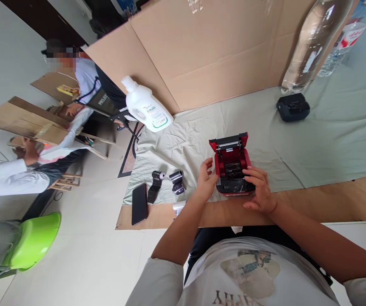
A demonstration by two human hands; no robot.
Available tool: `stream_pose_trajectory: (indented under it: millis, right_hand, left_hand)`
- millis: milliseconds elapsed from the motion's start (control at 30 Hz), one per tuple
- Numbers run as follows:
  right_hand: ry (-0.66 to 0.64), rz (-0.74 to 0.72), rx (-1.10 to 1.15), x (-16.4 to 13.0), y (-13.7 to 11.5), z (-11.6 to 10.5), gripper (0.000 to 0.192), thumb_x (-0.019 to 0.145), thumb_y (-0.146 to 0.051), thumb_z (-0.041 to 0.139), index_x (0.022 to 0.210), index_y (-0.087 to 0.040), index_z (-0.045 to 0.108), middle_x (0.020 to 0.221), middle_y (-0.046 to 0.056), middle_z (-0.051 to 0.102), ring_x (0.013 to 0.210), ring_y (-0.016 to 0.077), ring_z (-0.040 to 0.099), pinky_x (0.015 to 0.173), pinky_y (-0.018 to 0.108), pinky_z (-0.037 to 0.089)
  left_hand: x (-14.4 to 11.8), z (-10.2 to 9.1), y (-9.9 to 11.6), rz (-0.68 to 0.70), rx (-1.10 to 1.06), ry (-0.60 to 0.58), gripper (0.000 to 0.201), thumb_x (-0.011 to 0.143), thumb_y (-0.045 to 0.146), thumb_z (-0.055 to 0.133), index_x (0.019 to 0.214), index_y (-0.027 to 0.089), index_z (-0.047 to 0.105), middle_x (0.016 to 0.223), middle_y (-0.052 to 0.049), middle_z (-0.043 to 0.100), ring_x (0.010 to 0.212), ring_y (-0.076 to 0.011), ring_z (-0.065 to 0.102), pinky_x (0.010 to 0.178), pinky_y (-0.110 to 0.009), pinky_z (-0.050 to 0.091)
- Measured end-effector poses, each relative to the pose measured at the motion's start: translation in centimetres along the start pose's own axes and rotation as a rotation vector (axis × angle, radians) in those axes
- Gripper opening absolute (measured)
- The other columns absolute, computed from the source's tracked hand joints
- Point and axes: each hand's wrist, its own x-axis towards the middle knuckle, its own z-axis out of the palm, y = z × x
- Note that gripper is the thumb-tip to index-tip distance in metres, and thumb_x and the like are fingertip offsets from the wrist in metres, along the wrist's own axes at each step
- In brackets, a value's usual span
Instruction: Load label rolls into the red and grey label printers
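Fingers spread, left hand [207,180] and right hand [260,189] flank the red device [230,157], whose long axis apparently points away; right is nearer, fingertips over its edge

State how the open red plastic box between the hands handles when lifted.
The box is probably stiff, given its straight walls. Its raised black and red lid might swing, being attached along one edge. The glossy black film inside could crinkle, looking thin.
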Motion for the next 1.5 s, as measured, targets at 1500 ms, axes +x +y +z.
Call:
stream_pose_trajectory:
  millis: [1500]
  right_hand:
    - [-0.018, 0.002, -0.033, 0.1, 0.3, -0.1, 0.055, 0.091, -0.062, 0.046, 0.131, -0.024, 0.049, 0.12, 0.013, 0.062, 0.113, 0.0344, 0.059, 0.094, 0.057, 0.048]
  left_hand:
    - [-3.2, -21.3, -2.2, -0.335, 0.699, -0.177, 0.034, 0.062, 0.02, 0.067, 0.095, 0.019, 0.073, 0.106, -0.008, 0.071, 0.103, -0.0293, 0.064, 0.098, -0.04, 0.047]
